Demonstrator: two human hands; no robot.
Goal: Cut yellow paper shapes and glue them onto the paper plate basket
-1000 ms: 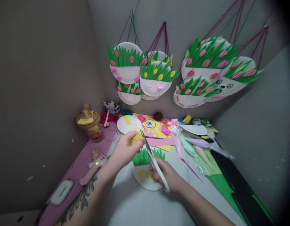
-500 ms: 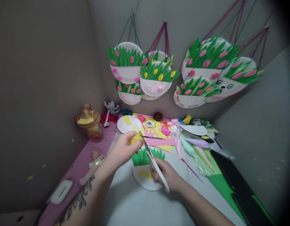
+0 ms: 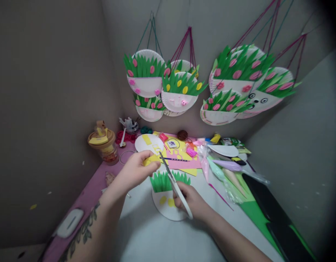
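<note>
Pinched between the thumb and fingers of my left hand [image 3: 136, 171] is a small piece of yellow paper [image 3: 151, 159]. My right hand [image 3: 191, 200] grips white-handled scissors [image 3: 170, 176], their blades pointing up and left to the edge of the yellow paper. Below both hands lies a white paper plate craft [image 3: 168, 213] with green paper grass [image 3: 162, 182] along its top. Two yellow paper ovals [image 3: 163, 201] rest on its white lower part, the right one partly behind my right hand.
A white disc [image 3: 142, 143] with yellow scraps, pink and yellow sheets [image 3: 190, 165] and a pencil [image 3: 175, 159] lie behind my hands. Piping bags [image 3: 228, 166] and dark tablets [image 3: 262, 196] are at right. A lidded cup [image 3: 105, 145] stands left. Decorated plates [image 3: 181, 96] hang on the wall.
My left hand has shifted slightly left and down with the yellow paper. The scissors have moved a little left too, their tips staying by the paper.
</note>
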